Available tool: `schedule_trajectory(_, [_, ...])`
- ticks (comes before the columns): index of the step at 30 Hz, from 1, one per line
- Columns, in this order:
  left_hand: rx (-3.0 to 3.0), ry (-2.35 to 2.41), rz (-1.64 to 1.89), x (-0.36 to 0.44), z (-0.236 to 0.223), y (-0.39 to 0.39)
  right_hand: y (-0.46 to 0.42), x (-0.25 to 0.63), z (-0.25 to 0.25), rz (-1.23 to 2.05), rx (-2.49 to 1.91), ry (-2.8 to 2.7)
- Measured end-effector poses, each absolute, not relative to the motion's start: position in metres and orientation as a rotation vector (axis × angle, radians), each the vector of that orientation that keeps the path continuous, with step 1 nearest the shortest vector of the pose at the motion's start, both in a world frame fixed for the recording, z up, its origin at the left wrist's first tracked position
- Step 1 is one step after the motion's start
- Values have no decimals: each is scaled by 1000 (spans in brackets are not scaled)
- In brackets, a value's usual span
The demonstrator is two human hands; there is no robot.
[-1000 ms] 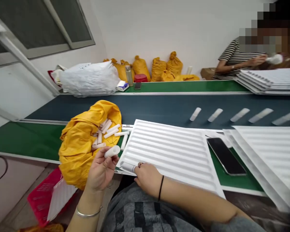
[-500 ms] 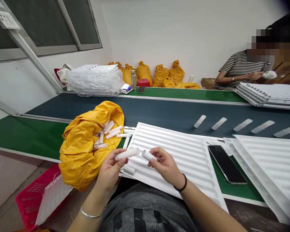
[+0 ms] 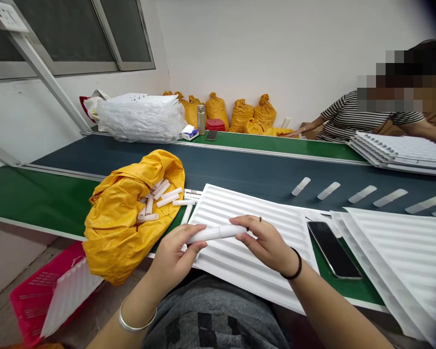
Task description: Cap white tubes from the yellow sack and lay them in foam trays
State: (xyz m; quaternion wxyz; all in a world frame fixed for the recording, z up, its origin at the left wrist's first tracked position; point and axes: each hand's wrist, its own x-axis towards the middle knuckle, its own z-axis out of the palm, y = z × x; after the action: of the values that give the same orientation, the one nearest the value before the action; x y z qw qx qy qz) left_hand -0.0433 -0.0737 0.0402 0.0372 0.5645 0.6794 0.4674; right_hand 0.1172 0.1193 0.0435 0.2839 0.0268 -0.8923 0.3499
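My left hand (image 3: 176,254) pinches the longer end of a white plastic tube (image 3: 208,234) above the ribbed white tray. My right hand (image 3: 269,245) has its thumb and fingers closed on a shorter white cap (image 3: 229,230). Cap and tube meet end to end in one straight line, with a thin seam between them. Beneath them lies the white ribbed tray (image 3: 261,220). To the left, a yellow sack (image 3: 112,213) gapes open with several loose white tubes (image 3: 169,198) at its mouth.
A black phone (image 3: 334,249) lies between the tray and more stacked ribbed trays (image 3: 396,257). Several joined tubes (image 3: 363,194) rest on the dark conveyor belt (image 3: 240,165). A pink basket (image 3: 47,291) stands low at left. Across the belt, a person in a striped top (image 3: 349,114) is near stacked trays (image 3: 403,148).
The cap and the tube, apart before, now meet end to end between my hands. The person across has leaned down and stretched both arms out.
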Motion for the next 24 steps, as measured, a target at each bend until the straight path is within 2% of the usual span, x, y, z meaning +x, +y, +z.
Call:
schedule_trajectory(7, [2132,2057,1437,-34,39,-61,119,120,41,1316,-93,-2393])
schedule_trajectory(13, [2164,2038,1447,-28,26,-52,109,123,32,1404,-145,-2382])
schedule_trajectory(15, [2171,2020,1292,-32,16,-51,114,117,23,1296,-85,-2571])
schedule_trajectory(17, [2110,2080,1072,-42,4,-50,131,105,13,1052,-101,-2784])
schedule_trajectory(20, [1902,2333,908,-65,-10,-54,184,81,2,708,-636,-2815])
schedule_trajectory(24, [1651,2628,917,-109,-17,-61,281,54,-4,509,-1223,-2565])
